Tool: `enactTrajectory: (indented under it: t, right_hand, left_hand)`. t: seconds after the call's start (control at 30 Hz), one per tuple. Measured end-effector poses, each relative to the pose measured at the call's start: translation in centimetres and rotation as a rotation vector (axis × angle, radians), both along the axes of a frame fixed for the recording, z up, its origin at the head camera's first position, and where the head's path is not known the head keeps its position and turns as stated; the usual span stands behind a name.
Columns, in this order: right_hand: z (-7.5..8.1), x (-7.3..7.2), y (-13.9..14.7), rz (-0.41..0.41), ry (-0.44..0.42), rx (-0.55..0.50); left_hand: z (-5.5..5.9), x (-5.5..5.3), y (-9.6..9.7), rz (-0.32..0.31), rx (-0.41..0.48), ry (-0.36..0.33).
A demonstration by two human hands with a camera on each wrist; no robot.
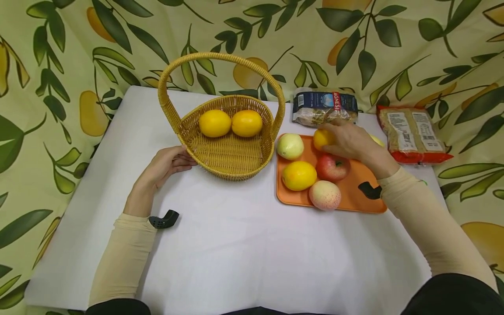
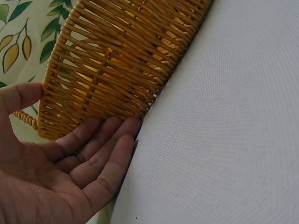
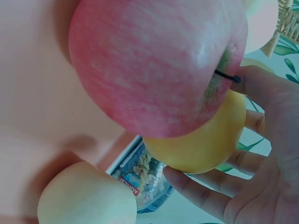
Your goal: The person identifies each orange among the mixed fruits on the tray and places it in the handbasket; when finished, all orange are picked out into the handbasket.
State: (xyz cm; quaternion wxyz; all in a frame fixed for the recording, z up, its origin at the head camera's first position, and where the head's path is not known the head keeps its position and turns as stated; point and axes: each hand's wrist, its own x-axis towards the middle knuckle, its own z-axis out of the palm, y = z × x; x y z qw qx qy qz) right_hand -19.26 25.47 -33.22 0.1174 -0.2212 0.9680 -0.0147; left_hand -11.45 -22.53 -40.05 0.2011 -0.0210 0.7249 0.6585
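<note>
A wicker basket with a tall arched handle holds two lemons. My left hand grips its left side, the thumb at the rim and the fingertips against the woven wall. Over the back of an orange tray, my right hand holds a round yellow-orange fruit between thumb and fingers. In the right wrist view, a red apple partly covers that fruit. A lemon, a pale green fruit and a speckled peach lie around the apple.
Behind the tray lies a pasta packet. A red-edged grain packet lies at the back right. Another yellowish fruit on the tray is mostly hidden by my right arm. Leaf-patterned cloth hangs behind the white table.
</note>
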Motion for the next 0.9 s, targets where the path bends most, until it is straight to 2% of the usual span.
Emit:
enactTrajectory:
  t: [0.17, 0.43, 0.63, 0.9]
  right_hand:
    - [0.5, 0.5, 0.3, 0.008, 0.038, -0.036]
    - [2.1, 1.9, 0.3, 0.05, 0.158, -0.132]
    - [3.7, 3.3, -0.6, 0.128, 0.255, -0.21]
    - [5.5, 5.6, -3.3, 0.258, 0.338, -0.263]
  left_hand:
    - [0.1, 0.1, 0.1, 0.0, -0.002, 0.0]
    - [0.1, 0.1, 0.1, 0.003, 0.006, -0.003]
    - [0.1, 0.1, 0.0, 0.001, 0.01, -0.002]
    - [0.1, 0.1, 0.0, -0.004, -0.001, 0.006]
